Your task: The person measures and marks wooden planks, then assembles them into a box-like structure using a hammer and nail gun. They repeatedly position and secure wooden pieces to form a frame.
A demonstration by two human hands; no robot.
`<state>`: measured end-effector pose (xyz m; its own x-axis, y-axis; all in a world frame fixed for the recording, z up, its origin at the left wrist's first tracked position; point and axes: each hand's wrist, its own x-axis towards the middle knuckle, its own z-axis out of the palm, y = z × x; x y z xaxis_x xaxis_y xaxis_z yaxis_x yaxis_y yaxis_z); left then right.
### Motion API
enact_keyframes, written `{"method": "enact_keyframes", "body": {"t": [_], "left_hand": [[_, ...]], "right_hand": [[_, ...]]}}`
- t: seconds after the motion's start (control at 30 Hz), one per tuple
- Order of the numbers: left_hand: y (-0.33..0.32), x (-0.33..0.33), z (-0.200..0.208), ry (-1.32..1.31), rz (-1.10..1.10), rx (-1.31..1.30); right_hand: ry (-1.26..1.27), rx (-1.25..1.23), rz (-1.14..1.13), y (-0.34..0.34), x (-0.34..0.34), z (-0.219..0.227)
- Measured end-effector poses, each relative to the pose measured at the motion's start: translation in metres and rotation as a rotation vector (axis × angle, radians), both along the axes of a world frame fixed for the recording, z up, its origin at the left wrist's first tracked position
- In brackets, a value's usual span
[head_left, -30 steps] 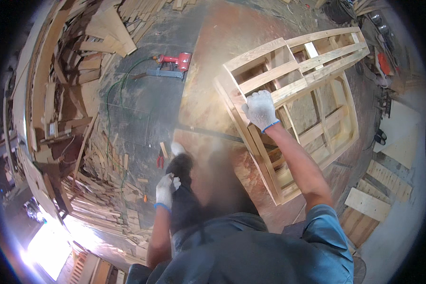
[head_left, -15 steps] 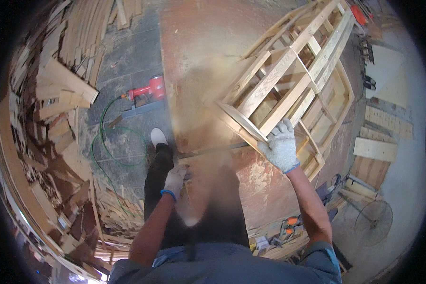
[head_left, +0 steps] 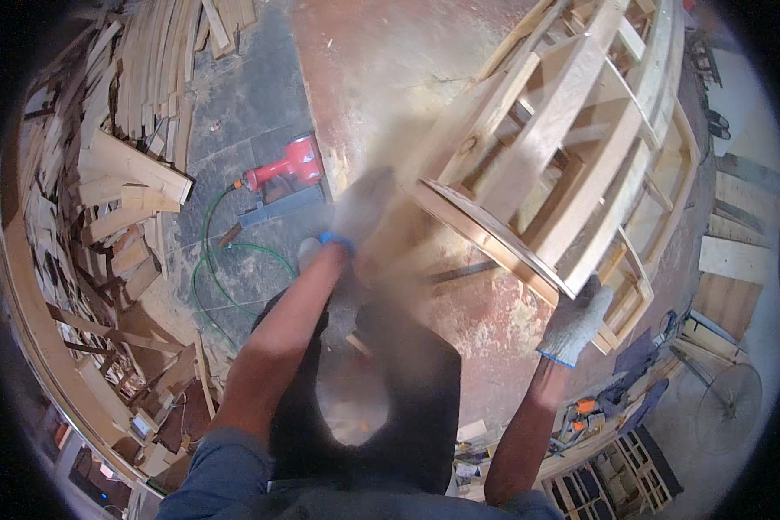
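Note:
A large wooden frame [head_left: 542, 160] of pale slats and crosspieces stands tilted at the right, its near end toward me. My right hand [head_left: 578, 319], in a grey knitted glove with a blue cuff, is closed on the near right corner of that frame. My gloved left hand [head_left: 364, 201] reaches forward left of the frame's near end, apart from it as far as I can see. Blur hides its fingers and anything in them. A red nail gun [head_left: 288, 165] with a grey-blue magazine lies on the dark floor left of this hand.
A green air hose [head_left: 206, 227] loops from the nail gun across the floor. Scrap wood [head_left: 117, 199] and long strips [head_left: 147, 61] pile up along the left. At the lower right are scattered tools [head_left: 581, 416], a round fan [head_left: 728, 394] and leaning boards [head_left: 735, 260].
My left hand has moved forward from beside my leg toward the frame. The right hand has shifted to the frame's near right corner. The view has moved, and the frame appears larger.

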<state>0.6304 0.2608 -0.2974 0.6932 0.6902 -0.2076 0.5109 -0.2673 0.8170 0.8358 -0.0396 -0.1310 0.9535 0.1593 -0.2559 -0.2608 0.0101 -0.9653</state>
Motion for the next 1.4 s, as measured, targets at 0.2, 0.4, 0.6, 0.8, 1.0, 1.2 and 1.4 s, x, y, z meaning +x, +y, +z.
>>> {"method": "enact_keyframes", "body": {"t": [0.2, 0.4, 0.6, 0.8, 1.0, 1.2, 1.4], "left_hand": [[0.004, 0.102, -0.041, -0.17, 0.057, -0.526], [0.016, 0.128, -0.097, -0.363, -0.43, 0.236], [0.053, 0.137, -0.112, -0.242, -0.424, -0.497], [0.101, 0.151, -0.092, -0.256, -0.729, 0.023], [0.107, 0.166, -0.162, -0.488, -0.675, -0.077], [0.091, 0.131, -0.166, -0.539, -0.545, -0.709], [0.103, 0.134, -0.197, -0.578, -0.492, -0.629]], "right_hand": [[-0.063, -0.087, -0.257, 0.006, 0.02, -0.078], [-0.198, -0.229, -0.274, -0.009, 0.036, -0.157], [-0.334, -0.607, -0.141, -0.056, 0.053, -0.206], [-0.428, -0.975, -0.101, -0.103, 0.056, -0.25], [-0.489, -1.222, -0.109, -0.12, 0.054, -0.281], [-0.519, -1.407, -0.077, -0.129, 0.06, -0.288], [-0.519, -1.577, -0.023, -0.131, 0.053, -0.286]]}}
